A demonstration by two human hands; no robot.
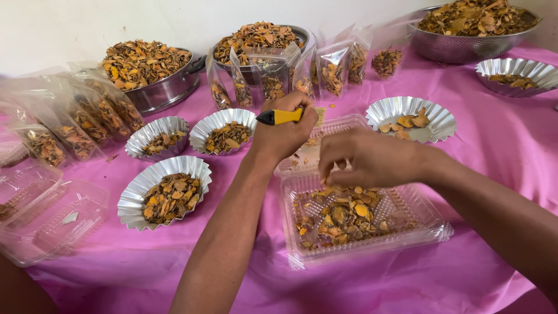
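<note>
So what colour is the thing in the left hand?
Yellow with a black tip; the left hand grips it, seen in the head view.

Left arm: bare, extended forward from the lower centre, wrist straight. Left hand [283,129]: closed in a fist, knuckles up, gripping. Right arm: bare, entering from the lower right, angled leftward. Right hand [367,158]: palm down, fingers [332,172] curled downward and pinched together.

A clear plastic clamshell tray [363,224] sits open at centre on the pink cloth, holding orange-brown dried pieces. Clear pouches [302,72] of the same pieces stand in a row behind. More pouches [75,125] lie left, above empty clear trays [49,218].
</note>
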